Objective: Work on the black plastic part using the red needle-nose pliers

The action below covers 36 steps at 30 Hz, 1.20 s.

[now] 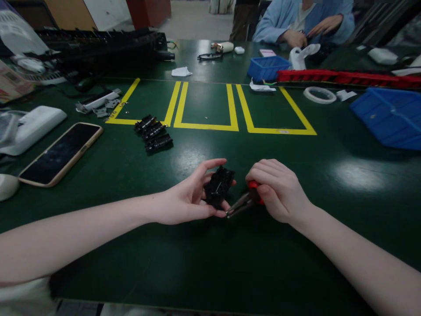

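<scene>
My left hand [187, 197] cradles a small black plastic part [219, 186], its fingers curled round the far side and the thumb stretched out below. Red-handled long-nose pliers [242, 202] are gripped in my right hand [279, 188]. Their jaws point left and look slightly parted, with the tips beside my left thumb and fingertips. Something tiny and pale shows at the tips, too small to name. Several similar black plastic parts [153, 133] lie in a row on the green table [197, 272], left of centre.
Yellow tape outlines [205, 127] mark the table. At left lie a phone [61, 153], metal pieces [98, 103] and a long black assembly [98, 52]. Blue bins [391, 118] [268, 68], a tape roll [319, 95] and a red strip [345, 79] lie right. A co-worker [305, 26] sits opposite.
</scene>
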Motion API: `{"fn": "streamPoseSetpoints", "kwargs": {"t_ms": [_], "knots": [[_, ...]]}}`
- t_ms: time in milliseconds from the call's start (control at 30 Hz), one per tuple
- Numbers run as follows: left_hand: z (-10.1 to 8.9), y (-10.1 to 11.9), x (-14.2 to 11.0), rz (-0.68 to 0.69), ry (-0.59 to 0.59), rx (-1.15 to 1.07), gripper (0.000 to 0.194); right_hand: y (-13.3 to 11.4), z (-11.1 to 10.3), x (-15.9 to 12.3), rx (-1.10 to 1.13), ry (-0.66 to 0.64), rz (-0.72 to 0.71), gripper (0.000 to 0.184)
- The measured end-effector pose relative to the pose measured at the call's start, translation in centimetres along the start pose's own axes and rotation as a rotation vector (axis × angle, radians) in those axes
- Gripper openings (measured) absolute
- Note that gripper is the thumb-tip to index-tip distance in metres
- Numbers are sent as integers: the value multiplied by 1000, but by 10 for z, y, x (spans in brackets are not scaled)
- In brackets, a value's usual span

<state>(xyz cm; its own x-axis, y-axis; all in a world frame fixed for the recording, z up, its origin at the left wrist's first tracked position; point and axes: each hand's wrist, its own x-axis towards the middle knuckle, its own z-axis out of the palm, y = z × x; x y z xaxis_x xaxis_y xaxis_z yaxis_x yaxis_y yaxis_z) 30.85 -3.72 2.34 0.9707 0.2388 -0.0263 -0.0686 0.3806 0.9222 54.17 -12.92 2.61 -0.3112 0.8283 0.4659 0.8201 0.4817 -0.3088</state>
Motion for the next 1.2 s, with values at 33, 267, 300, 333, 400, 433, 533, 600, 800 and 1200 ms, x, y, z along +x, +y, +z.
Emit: {"fn": "streamPoseSetpoints", "kwargs": {"t_ms": [33,267,300,333,400,433,533,600,800,1200], "knots": [[0,0,0,-7,6,7,83,0,0,0,-2,2,1,44],[2,4,0,-97,8,-9,79,-2,-2,2,-17,6,9,42],[2,5,-1,-98,5,-3,78,-2,-2,2,-18,7,12,42],[3,6,-1,-94,7,7,77,-3,-3,3,-16,11,13,42],[3,7,-2,-95,16,36,77,-3,-3,3,-7,15,16,42],[4,8,-2,-98,27,57,76,-3,-3,3,-1,17,20,42],[5,10,-2,-99,37,134,76,-4,-3,2,16,21,32,42],[6,10,-2,-72,37,196,77,-4,-2,2,22,24,34,42],[6,6,-4,33,25,442,70,-9,-5,2,-5,59,40,41],[5,13,-4,70,98,1233,65,-7,-11,7,-59,27,185,55]]}}
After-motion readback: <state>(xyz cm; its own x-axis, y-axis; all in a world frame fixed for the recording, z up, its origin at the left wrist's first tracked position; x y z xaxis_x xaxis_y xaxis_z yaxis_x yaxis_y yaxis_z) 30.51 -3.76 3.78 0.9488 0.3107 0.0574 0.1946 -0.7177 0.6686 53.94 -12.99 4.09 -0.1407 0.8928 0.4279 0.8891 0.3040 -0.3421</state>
